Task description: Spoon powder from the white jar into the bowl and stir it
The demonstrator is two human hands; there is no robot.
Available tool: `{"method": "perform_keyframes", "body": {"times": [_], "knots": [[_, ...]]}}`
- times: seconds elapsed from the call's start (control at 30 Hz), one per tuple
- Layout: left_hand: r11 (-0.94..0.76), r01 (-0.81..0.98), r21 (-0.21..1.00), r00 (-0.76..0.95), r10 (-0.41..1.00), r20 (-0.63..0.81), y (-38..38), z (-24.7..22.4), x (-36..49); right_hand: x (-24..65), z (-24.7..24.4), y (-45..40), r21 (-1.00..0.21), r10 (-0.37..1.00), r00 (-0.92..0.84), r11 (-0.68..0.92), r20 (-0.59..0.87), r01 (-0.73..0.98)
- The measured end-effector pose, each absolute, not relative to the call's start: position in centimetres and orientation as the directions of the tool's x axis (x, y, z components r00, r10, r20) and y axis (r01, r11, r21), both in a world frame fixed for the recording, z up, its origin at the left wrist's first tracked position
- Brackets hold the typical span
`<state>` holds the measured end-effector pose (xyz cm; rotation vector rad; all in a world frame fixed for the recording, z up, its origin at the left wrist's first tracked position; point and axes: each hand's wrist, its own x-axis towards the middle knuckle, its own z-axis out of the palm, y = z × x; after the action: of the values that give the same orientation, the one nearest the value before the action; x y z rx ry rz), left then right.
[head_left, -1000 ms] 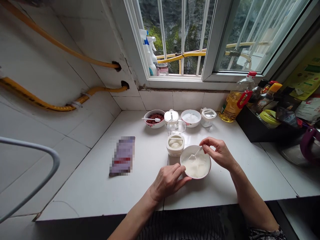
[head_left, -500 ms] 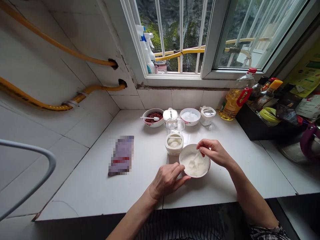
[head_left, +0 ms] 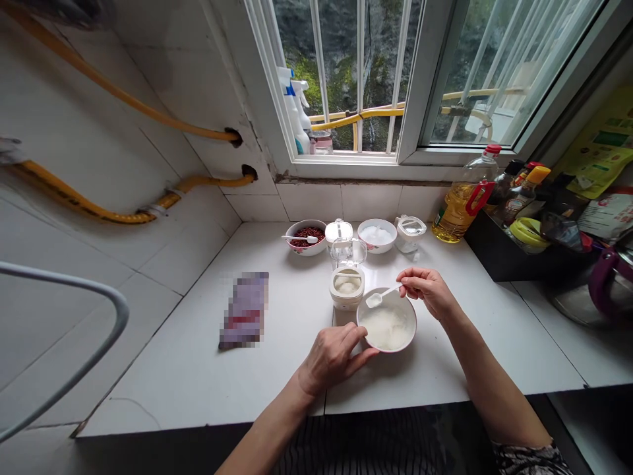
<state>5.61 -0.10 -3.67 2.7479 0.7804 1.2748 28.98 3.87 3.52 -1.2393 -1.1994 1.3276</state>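
A white bowl [head_left: 413,333] with a pale granular powder [head_left: 388,330] in it stands on the counter before me. My left hand [head_left: 339,356] grips the near left rim of this bowl, thumb low on its outside. Pinched by the handle in my right hand [head_left: 425,290], a small white spoon [head_left: 378,299] is held over the far part of the bowl, with some white stuff in its scoop. Just behind and left of the bowl is a seasoning jar [head_left: 347,290], lid raised, holding the same sort of pale powder.
Along the back stand a bowl of red-brown grains [head_left: 307,245] with a white spoon across it, a closed white jar [head_left: 339,231], a bowl of white grains [head_left: 377,237] and a clear jar [head_left: 410,234]. An oil bottle [head_left: 457,204] is at right; a blurred purple packet [head_left: 244,310] lies left.
My right hand has lifted the spoon out of the powder, and its scoop now sits higher, nearer the jar. My left hand still holds the bowl.
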Motion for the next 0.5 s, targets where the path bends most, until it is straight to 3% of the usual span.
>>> {"method": "perform_keyframes", "body": {"times": [0.13,0.27,0.33,0.4,0.5], "knots": [[-0.873,0.438,0.216,0.543,0.448,0.71,-0.1,-3.7,5.6,27.8,3.5,3.7,-1.0,1.0,-0.003,0.001,0.001,-0.026],[-0.871,0.441,0.216,0.54,0.45,0.711,-0.1,-3.5,5.6,26.1,2.9,3.1,-0.957,0.966,0.058,0.238,0.25,0.163],[-0.871,0.44,0.217,0.539,0.45,0.712,-0.2,-3.5,5.6,25.5,2.4,2.8,-0.849,0.903,-0.004,0.405,0.429,0.339],[-0.87,0.44,0.225,0.542,0.457,0.706,-0.2,-3.4,5.7,25.1,2.0,2.6,-0.648,0.793,-0.145,0.576,0.592,0.498],[-0.867,0.441,0.233,0.545,0.465,0.698,-0.3,-3.4,5.7,25.0,2.0,2.6,-0.425,0.674,-0.282,0.68,0.683,0.597]]}}
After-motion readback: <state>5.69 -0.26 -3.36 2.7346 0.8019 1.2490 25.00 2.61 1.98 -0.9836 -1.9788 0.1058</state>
